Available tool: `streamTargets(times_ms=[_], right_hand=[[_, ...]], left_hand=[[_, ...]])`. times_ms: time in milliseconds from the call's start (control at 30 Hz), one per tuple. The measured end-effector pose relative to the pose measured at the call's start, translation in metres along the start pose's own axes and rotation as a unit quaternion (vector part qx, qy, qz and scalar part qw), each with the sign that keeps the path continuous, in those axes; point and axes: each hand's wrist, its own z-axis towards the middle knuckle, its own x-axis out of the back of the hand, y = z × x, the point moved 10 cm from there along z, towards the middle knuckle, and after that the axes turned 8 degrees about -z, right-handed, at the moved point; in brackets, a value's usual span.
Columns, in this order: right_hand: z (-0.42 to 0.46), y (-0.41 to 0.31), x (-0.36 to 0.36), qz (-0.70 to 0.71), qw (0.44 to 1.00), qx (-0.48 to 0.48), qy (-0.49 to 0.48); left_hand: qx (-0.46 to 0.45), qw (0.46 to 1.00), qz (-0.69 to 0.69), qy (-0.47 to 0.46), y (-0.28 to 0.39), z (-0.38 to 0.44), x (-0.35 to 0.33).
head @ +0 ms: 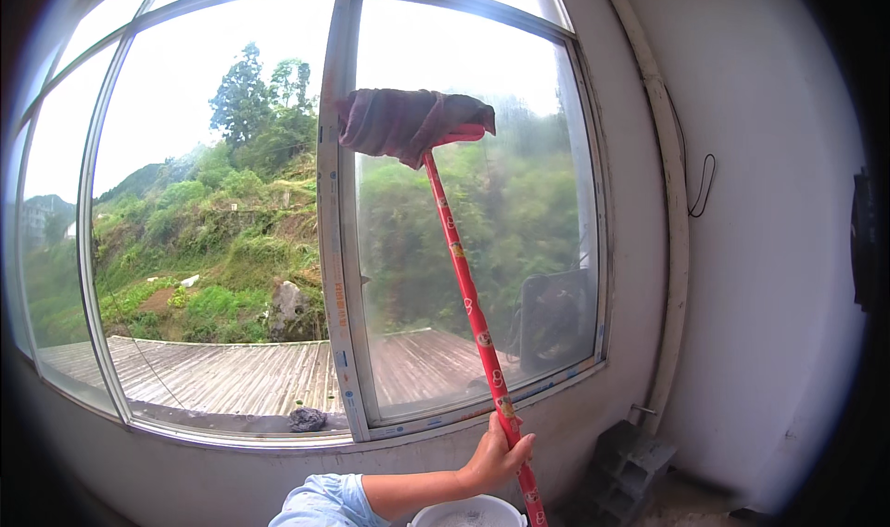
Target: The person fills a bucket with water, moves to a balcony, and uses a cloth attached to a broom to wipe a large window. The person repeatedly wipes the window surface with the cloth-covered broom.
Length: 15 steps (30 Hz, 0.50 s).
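My left hand (495,456) grips a red patterned pole (464,287) near its lower end, thumb on the near side. The pole slants up and left to a head wrapped in a dark purplish cloth (410,122). A bit of bright red (462,135) shows under the cloth's right end. The cloth is in front of the right window pane (473,214) and overlaps the upright frame on its left; whether it touches the glass I cannot tell. Below my forearm is a white bucket (469,509), partly cut off. My right hand is out of view.
The metal window frame (341,249) divides the panes. A dark crumpled clump (307,420) lies by the sill of the left opening. Hollow blocks (629,468) stand at the lower right, beside a pipe (671,249) along the wall. A corrugated roof (222,374) lies outside.
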Motion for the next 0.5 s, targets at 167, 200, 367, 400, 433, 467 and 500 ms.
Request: streamTargets(times_ms=[167,200,367,400,433,467,500], right_hand=[[0.031,-0.05,0.039,0.05,0.996,0.071,0.026],[0.045,-0.057,0.047,0.056,0.993,0.092,0.039],[0.135,-0.112,0.074,0.185,0.979,0.035,-0.074],[0.151,-0.139,0.079,0.229,0.968,0.043,-0.091],[0.171,-0.159,0.083,0.251,0.961,0.061,-0.1],[0.185,-0.176,0.084,0.27,0.954,0.079,-0.107],[0.191,-0.189,0.088,0.278,0.951,0.106,-0.086]], left_hand=[[-0.042,0.999,0.005,-0.002,0.03,0.041,0.004],[-0.076,0.997,0.001,0.003,0.044,0.06,0.004],[-0.222,0.969,0.064,0.084,0.115,0.181,0.04],[-0.221,0.967,0.079,0.1,0.135,0.203,0.052],[-0.203,0.97,0.085,0.104,0.154,0.225,0.061],[-0.178,0.972,0.091,0.126,0.169,0.241,0.073],[-0.163,0.971,0.111,0.135,0.181,0.253,0.077]])
